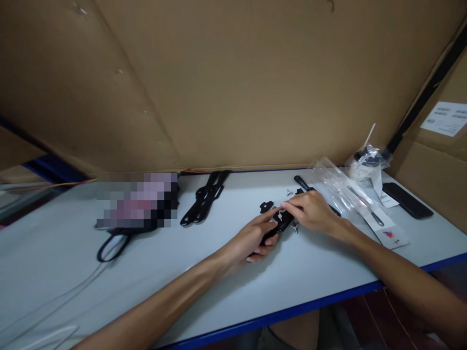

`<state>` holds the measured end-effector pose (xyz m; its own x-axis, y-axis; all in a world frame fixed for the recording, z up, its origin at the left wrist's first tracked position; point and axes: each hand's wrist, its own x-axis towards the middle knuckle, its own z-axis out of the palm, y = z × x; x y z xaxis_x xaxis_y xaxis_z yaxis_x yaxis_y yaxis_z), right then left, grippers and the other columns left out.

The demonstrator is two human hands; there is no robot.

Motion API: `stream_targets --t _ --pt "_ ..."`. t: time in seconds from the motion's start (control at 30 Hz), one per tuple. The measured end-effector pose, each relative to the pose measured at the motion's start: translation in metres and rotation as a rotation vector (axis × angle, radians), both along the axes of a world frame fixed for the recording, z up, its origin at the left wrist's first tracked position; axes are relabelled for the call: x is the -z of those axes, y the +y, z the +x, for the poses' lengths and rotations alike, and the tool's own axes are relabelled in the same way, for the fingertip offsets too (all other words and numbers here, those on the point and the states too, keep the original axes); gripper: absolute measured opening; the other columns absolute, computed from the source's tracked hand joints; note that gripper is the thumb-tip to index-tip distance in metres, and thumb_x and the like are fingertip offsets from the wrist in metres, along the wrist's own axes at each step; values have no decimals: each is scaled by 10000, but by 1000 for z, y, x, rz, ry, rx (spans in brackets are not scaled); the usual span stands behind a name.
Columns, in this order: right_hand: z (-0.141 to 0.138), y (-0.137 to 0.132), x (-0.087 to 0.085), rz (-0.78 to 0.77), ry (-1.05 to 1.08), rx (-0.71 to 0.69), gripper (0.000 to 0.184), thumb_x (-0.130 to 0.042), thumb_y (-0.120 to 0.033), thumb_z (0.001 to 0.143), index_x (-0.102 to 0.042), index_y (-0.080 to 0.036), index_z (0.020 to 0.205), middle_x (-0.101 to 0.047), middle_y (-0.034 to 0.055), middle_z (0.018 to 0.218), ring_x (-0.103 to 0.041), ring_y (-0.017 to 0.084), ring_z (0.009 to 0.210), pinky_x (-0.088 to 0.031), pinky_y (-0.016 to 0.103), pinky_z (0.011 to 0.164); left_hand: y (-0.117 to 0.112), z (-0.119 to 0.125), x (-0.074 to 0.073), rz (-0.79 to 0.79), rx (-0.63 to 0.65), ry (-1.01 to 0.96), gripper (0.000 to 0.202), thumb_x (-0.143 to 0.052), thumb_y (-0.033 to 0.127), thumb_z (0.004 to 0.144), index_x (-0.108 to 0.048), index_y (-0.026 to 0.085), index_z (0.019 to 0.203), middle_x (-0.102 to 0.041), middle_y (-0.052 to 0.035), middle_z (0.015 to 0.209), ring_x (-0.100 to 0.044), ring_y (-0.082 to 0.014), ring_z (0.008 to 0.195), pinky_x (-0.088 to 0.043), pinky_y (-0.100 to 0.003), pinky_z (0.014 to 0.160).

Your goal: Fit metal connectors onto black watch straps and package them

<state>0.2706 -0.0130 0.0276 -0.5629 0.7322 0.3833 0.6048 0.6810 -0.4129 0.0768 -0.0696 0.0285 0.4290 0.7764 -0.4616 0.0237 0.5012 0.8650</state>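
Observation:
My left hand [257, 236] is closed around a glossy black flat part with a cutout [280, 224], held a little above the table. Over the far end of that part, my right hand [310, 209] has thumb and fingertips pinched together; whatever lies between them is too small or hidden to make out. Just behind my left fingers lies a small black plate with a hole [266, 207]. Small silvery wing-shaped screws rest close by, one screw [295, 227] below my right hand and another screw [289, 192] behind it. A black handle [301, 183] pokes out beyond my right hand.
Several long black parts [205, 199] lie stacked left of centre. Further left sits a blurred-out item with a black strap [113, 248]. To the right are clear plastic packets [359, 197], a bagged cup [365, 165] and a black phone-like slab [407, 200]. Cardboard walls [233, 97] enclose the table.

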Motion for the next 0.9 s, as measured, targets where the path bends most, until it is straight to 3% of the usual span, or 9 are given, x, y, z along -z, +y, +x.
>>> stream_targets --t 0.37,0.57,0.73,0.9 --pt "-1 0 1 -13 33 1 496 -491 -343 1022 -604 -200 561 -609 26 602 -477 129 573 -337 319 624 0 0 1 7 -5 9 671 -421 291 989 -190 277 1619 -339 89 611 -159 -65 424 -101 -173 390" --pt "-5 -7 -3 -25 106 -127 463 -468 -355 1048 -644 -202 648 -614 9 635 -512 128 629 -350 302 655 0 1 -1 26 14 14 600 -429 293 982 -301 270 1568 -338 85 621 -165 -63 432 -91 -172 393" --pt "-5 -8 -3 22 43 -70 499 -474 -318 1040 -561 -199 563 -556 7 581 -456 127 590 -333 304 640 0 1 -1 10 -2 34 557 -387 277 996 -307 292 1548 -335 86 612 -152 -63 428 -94 -169 388" --pt "-6 -9 0 -12 100 -162 531 -472 -360 1039 -557 -184 545 -517 -12 546 -406 105 547 -324 285 610 1 0 3 7 -13 25 490 -394 259 984 -390 256 1474 -334 83 617 -156 -63 435 -95 -165 377"
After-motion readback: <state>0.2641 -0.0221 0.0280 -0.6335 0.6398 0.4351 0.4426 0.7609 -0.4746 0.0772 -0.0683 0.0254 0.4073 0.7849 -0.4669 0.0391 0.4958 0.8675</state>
